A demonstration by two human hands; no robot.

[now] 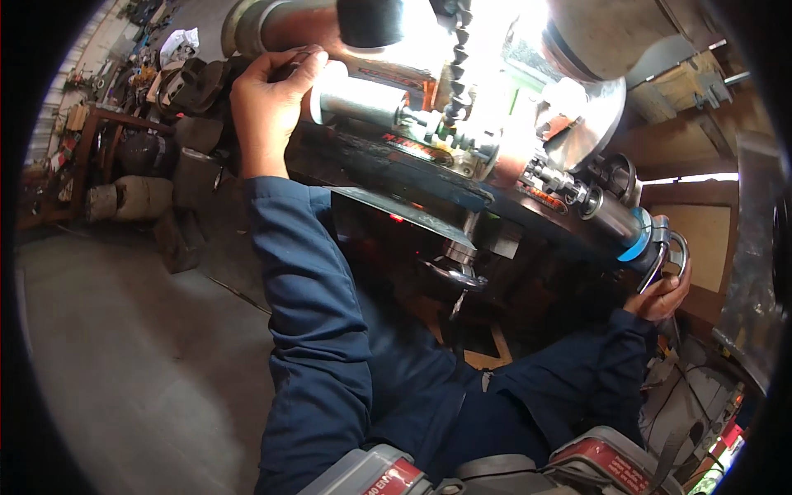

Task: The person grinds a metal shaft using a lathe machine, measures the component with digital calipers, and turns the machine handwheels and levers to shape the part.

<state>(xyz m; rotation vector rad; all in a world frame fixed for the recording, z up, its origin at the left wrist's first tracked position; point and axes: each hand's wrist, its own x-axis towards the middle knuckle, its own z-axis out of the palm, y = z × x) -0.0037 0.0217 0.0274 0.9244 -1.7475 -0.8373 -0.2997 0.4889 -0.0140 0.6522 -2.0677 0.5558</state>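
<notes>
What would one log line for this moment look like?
left hand: gripping silver cylinder on machine | right hand: on metal ring handle by blue collar | sleeves: dark blue

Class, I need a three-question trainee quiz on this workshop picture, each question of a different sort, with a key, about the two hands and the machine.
1. True or false: the left hand rests at the end of a silver metal cylinder on the machine.
2. The right hand grips: A) a curved metal handle B) a hammer C) a rag.
3. Fill in: both forearms wear dark ____ sleeves.

Key: 1 true; 2 A; 3 blue.
</notes>
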